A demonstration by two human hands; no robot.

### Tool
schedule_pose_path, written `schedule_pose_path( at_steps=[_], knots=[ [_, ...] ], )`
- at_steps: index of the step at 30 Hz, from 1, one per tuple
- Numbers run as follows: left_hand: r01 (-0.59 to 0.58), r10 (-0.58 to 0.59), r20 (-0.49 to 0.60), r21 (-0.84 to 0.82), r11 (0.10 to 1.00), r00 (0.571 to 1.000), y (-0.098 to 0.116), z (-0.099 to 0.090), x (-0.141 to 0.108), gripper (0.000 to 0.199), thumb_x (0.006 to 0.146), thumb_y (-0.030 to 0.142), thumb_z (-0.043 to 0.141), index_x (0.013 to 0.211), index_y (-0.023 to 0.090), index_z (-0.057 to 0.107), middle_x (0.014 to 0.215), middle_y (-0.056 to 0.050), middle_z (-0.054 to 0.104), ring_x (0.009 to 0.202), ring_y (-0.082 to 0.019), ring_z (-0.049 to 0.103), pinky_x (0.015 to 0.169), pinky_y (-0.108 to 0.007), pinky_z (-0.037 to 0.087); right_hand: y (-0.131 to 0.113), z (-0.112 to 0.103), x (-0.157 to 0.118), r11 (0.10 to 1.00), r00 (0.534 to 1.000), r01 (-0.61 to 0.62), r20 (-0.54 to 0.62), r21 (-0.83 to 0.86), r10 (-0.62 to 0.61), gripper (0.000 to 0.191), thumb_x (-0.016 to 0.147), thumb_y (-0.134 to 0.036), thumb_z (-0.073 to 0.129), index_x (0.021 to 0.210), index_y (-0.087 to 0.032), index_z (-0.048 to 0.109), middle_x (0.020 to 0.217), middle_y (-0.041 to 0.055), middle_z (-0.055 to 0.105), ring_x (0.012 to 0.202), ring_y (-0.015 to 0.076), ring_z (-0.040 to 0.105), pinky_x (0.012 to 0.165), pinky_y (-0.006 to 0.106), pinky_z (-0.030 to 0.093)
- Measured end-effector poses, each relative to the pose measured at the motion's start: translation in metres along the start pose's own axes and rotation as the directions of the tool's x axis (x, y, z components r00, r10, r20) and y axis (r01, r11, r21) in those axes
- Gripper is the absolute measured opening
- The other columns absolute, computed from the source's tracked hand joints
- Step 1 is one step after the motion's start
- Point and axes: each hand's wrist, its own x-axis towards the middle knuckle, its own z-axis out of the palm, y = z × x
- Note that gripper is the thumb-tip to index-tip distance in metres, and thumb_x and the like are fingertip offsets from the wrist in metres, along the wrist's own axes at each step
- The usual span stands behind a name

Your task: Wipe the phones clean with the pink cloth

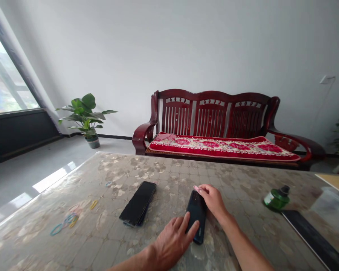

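Dark phone [197,210] lies partly under the spread left hand [173,238], the right hand [212,198] (alongside) pinching a pink item [196,188].

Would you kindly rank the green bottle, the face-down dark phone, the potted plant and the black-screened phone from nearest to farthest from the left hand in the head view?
From the left hand:
1. Dark phone: touching, partly under it.
2. Black-screened phone: to its left.
3. Green bottle: to its right.
4. Potted plant: far left, beyond the table.

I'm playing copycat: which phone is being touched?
The phone on the right, back up, under the left hand; the black-screened phone on the left is untouched.
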Motion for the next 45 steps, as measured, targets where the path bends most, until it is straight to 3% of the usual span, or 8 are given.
schedule_pose_path(
  at_steps=[5, 11, 20, 29, 33, 37, 40, 45],
  knots=[
    [-0.047, 0.046, -0.033, -0.008, 0.999, 0.998, -0.008, -0.003, 0.003, 0.057, 0.096, 0.011, 0.050, 0.150, 0.018, 0.032, 0.142, -0.021, 0.051, 0.105, -0.027, 0.065, 0.088, -0.039, 0.054, 0.003, 0.000, 0.001, 0.964, 0.983, -0.147, -0.074, 0.222, 0.167, 0.036, 0.072, -0.055, 0.072, 0.076, -0.019, 0.074, 0.070, 0.0038, 0.072, 0.069, 0.0229, 0.064, 0.063, 0.030, 0.047],
    [-0.013, -0.020, -0.176, -0.181, 0.983, 0.984, -0.020, 0.014, 0.006, 0.061, 0.096, 0.007, 0.039, 0.153, 0.019, 0.021, 0.140, -0.018, 0.053, 0.110, -0.025, 0.065, 0.091, -0.037, 0.056, 0.002, 0.015, 0.007, 0.913, 0.960, -0.115, -0.194, 0.391, 0.204, 0.046, 0.072, -0.057, 0.068, 0.092, -0.016, 0.075, 0.092, 0.0097, 0.076, 0.086, 0.0269, 0.069, 0.075, 0.034, 0.053],
    [0.041, -0.196, -0.325, -0.428, 0.903, 0.925, -0.030, 0.017, 0.005, 0.061, 0.096, 0.008, 0.031, 0.154, 0.019, 0.015, 0.128, -0.012, 0.065, 0.110, -0.018, 0.067, 0.092, -0.028, 0.055, -0.009, 0.045, 0.018, 0.967, 0.920, -0.054, -0.364, 0.248, 0.144, 0.034, 0.080, -0.050, 0.059, 0.089, -0.019, 0.071, 0.093, 0.0086, 0.073, 0.091, 0.0256, 0.065, 0.084, 0.034, 0.048],
    [0.289, -0.387, -0.298, -0.323, 0.901, 0.873, -0.032, 0.014, 0.001, 0.031, 0.095, 0.014, 0.037, 0.122, 0.020, 0.051, 0.090, -0.003, 0.074, 0.079, -0.018, 0.073, 0.071, -0.025, 0.057, -0.025, 0.061, 0.017, 0.998, 0.913, -0.031, -0.405, 0.050, 0.048, 0.024, 0.083, -0.043, 0.055, 0.084, -0.023, 0.068, 0.091, 0.0080, 0.069, 0.089, 0.0255, 0.059, 0.084, 0.037, 0.043],
    [0.368, -0.463, -0.289, -0.328, 0.870, 0.838, -0.039, 0.006, 0.001, 0.025, 0.100, 0.019, 0.035, 0.111, 0.021, 0.057, 0.079, -0.001, 0.072, 0.071, -0.017, 0.072, 0.065, -0.022, 0.054, -0.031, 0.054, 0.012, 1.000, 0.932, 0.006, -0.361, -0.005, -0.008, 0.024, 0.085, -0.043, 0.056, 0.080, -0.024, 0.069, 0.086, 0.0057, 0.069, 0.083, 0.0236, 0.059, 0.079, 0.035, 0.043],
    [0.383, -0.482, -0.299, -0.335, 0.861, 0.824, -0.044, 0.005, 0.000, 0.028, 0.101, 0.021, 0.031, 0.109, 0.022, 0.058, 0.078, 0.000, 0.072, 0.071, -0.016, 0.072, 0.064, -0.021, 0.053, -0.046, 0.029, 0.006, 0.959, 0.915, 0.227, -0.300, -0.171, -0.270, 0.022, 0.093, -0.032, 0.049, 0.087, -0.022, 0.067, 0.091, 0.0053, 0.070, 0.090, 0.0229, 0.059, 0.085, 0.036, 0.044],
    [0.362, -0.462, -0.330, -0.321, 0.875, 0.823, -0.046, 0.007, 0.000, 0.029, 0.101, 0.021, 0.031, 0.107, 0.022, 0.059, 0.080, -0.001, 0.073, 0.073, -0.017, 0.072, 0.065, -0.024, 0.053, -0.059, 0.008, -0.004, 0.851, 0.876, 0.395, -0.136, -0.346, -0.462, 0.018, 0.095, -0.021, 0.048, 0.093, -0.023, 0.066, 0.102, 0.0052, 0.070, 0.098, 0.0227, 0.058, 0.088, 0.035, 0.044],
    [0.343, -0.440, -0.346, -0.306, 0.888, 0.829, -0.047, 0.007, 0.000, 0.027, 0.101, 0.022, 0.033, 0.106, 0.022, 0.059, 0.081, -0.002, 0.072, 0.072, -0.019, 0.071, 0.065, -0.026, 0.054, -0.061, -0.006, -0.021, 0.692, 0.835, 0.519, 0.126, -0.502, -0.535, 0.020, 0.095, -0.011, 0.050, 0.096, -0.024, 0.065, 0.105, 0.0040, 0.069, 0.095, 0.0221, 0.059, 0.085, 0.036, 0.046]
  ],
)
